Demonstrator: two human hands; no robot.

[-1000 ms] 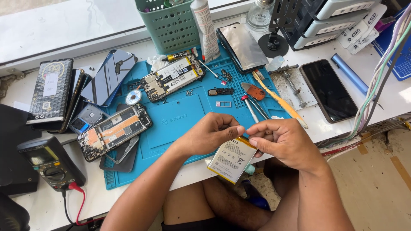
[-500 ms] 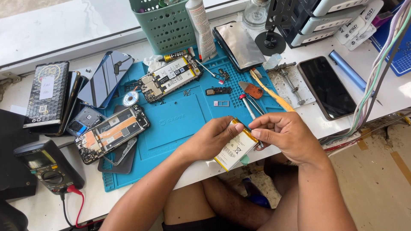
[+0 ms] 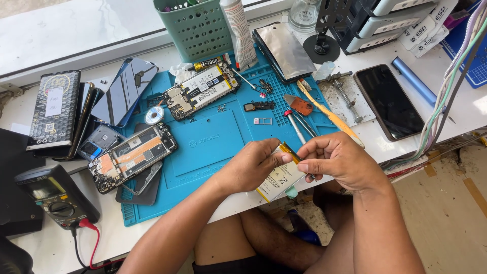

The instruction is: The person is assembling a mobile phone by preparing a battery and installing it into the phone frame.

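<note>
Far left, on the white worktop: digital multimeter with red lead; above it a black patterned phone box beside a stack of dark phone panels. Blue glass back cover leaning just beyond.

On the blue repair mat, left part: opened phone chassis, orange and copper insides exposed, lying over a dark back cover. Further back: second opened phone with white battery, near a green perforated basket and a glue tube.

Front edge, centre: left hand, closed on the upper left edge of a flat phone battery, white with gold tape at the top. Battery held off the worktop, over its front edge, tilted, between both hands. Right hand, fingertips pinched at the gold top corner of the battery, apparently on a tape tab or connector flex; too small to tell which.

Step in hand, as judged: preparing the loose battery, working at its top strip. Next move calls for a steady pinch and slow pull, no bending of the cell.

Right of the mat: screwdrivers, orange pry tool, dark-screened phone, blue cylinder, bundle of cables.
</note>
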